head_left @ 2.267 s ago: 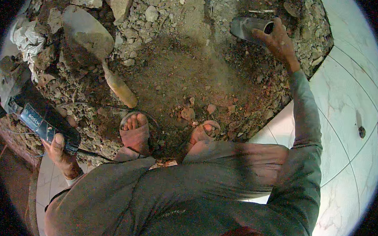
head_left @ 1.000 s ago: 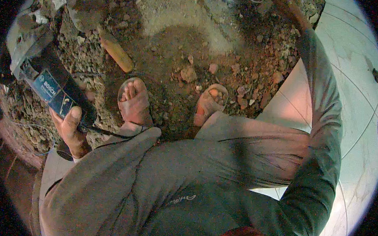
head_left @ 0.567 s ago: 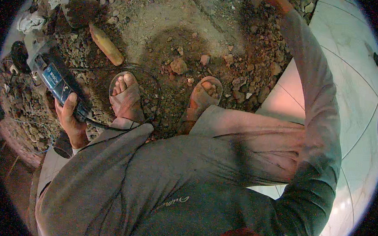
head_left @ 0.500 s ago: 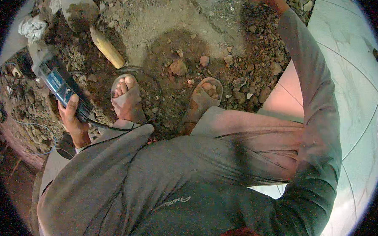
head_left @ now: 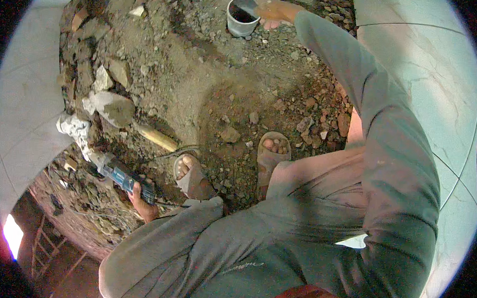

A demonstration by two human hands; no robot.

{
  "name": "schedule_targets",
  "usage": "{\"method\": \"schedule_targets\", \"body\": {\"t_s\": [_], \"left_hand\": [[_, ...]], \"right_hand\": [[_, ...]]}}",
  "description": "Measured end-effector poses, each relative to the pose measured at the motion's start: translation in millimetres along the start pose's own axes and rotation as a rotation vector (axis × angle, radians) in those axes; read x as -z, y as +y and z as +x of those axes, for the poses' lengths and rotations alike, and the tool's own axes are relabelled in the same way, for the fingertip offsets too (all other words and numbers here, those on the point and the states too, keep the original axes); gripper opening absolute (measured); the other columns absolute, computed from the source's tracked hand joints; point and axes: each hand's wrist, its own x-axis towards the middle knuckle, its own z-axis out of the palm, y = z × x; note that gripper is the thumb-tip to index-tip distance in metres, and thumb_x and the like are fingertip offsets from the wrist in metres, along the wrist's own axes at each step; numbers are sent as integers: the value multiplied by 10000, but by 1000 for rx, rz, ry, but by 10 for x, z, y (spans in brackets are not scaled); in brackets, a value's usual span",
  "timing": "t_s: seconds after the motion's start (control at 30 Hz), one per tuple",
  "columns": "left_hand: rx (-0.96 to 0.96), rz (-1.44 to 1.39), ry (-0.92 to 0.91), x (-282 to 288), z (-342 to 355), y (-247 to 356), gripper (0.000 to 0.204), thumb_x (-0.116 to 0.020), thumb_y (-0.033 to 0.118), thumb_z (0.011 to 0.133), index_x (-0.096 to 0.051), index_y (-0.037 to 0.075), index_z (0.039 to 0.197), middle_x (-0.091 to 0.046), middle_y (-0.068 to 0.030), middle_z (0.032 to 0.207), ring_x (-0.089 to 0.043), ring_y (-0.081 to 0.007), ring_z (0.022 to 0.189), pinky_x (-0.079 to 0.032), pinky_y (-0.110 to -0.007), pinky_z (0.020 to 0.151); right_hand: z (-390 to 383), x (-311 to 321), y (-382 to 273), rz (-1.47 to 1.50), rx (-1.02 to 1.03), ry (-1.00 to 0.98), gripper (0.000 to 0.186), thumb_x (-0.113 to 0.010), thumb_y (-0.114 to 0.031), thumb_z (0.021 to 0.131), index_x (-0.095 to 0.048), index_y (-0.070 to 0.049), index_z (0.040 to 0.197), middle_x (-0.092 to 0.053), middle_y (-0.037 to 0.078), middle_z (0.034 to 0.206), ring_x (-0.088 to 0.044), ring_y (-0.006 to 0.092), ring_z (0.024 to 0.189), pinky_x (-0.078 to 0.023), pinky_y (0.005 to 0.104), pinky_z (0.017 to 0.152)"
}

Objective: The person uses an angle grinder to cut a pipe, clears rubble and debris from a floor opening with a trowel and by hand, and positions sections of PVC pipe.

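My left hand point(head_left: 140, 201) is wrapped around the blue-and-black body of an angle grinder point(head_left: 124, 179), low over the rubble at the left. The grinder's grey metal head points away to the upper left, and a black cord runs from its back end. My right arm reaches far forward, and my right hand point(head_left: 276, 11) is at the rim of a small grey bucket point(head_left: 240, 26) with dark contents. Its fingers look closed on the bucket's right side, partly blurred. A trowel-like tool lies between, with a broad dusty blade point(head_left: 115, 109) and a wooden handle point(head_left: 158, 137).
My sandalled feet point(head_left: 193, 180) stand on dirt scattered with stones point(head_left: 230, 134). White crumpled material point(head_left: 74, 128) lies beyond the grinder head. Pale tiles point(head_left: 413, 55) border the dirt on the right, others point(head_left: 28, 97) on the left. Broken pieces point(head_left: 119, 72) lie at the upper left.
The view has shifted forward, so the bucket and my right hand now show fully at the top. The grinder stays in my left hand and appears lower and farther right in the picture.
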Motion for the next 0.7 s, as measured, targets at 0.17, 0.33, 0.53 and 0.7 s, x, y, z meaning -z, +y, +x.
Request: {"method": "schedule_targets", "body": {"t_s": [0.17, 0.33, 0.53, 0.7], "left_hand": [[25, 92, -161, 4, 270, 77, 405, -670, 243, 913, -535, 28, 1229, -664, -104, 1027, -672, -239, 869, -565, -382, 728], [94, 50, -106, 341, 228, -35, 421, -700, 246, 902, -538, 33, 1227, -672, -117, 1053, -677, -255, 901, -577, -424, 773], [194, 10, -50, 365, 267, -4, 388, -708, 253, 897, -561, 36, 1183, -685, -106, 1026, -686, -257, 858, -591, -429, 753], [139, 36, 71, 150, 27, 62, 420, -747, 278, 830, -576, 47, 1136, -667, -63, 926, -674, -223, 802, -574, -384, 714]], "right_hand": [[-313, 412, -126, -138, -278, -167, 486, -592, -463, 899, -575, -95, 1217, -696, 161, 1024, -711, 251, 760, -619, 379, 628], [-342, 266, -840, -240, -393, -82, 373, -590, -386, 893, -646, -95, 1120, -708, 92, 882, -680, 189, 656, -553, 333, 548], [-435, 326, -965, -324, -302, -179, 329, -567, -354, 967, -547, -95, 1169, -634, 112, 1011, -662, 214, 828, -554, 376, 705], [-402, 377, -869, -266, -141, -146, 209, -578, -300, 973, -566, -97, 1021, -620, 96, 891, -644, 199, 809, -543, 369, 716]]}}
